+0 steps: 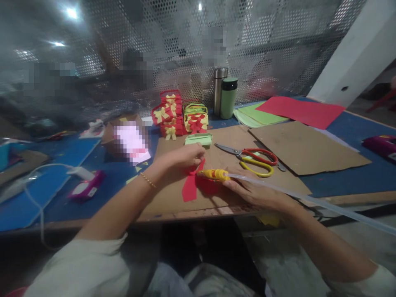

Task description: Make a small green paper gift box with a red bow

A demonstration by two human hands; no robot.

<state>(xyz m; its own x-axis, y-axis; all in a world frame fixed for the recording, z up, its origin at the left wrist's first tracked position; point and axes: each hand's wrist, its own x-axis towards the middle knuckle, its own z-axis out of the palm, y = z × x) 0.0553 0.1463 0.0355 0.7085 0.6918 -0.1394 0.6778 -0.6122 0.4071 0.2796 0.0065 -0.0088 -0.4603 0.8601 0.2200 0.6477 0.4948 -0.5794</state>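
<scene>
My left hand (182,159) is closed in a pinch on a red paper piece (190,187) that rests on the brown cardboard mat (173,194). My right hand (256,192) grips a yellow glue gun (215,174) with a long clear glue stick (309,200) trailing to the right. The gun's tip points at the red paper just below my left fingers. A red rounded paper part (208,186) lies under the gun.
Red and yellow scissors (255,159) lie on the mat. Finished red, yellow and green paper baskets (179,115) stand at the back, beside a steel flask (219,88) and green bottle (229,98). Red and green paper sheets (278,111) and loose cardboard (306,146) lie right.
</scene>
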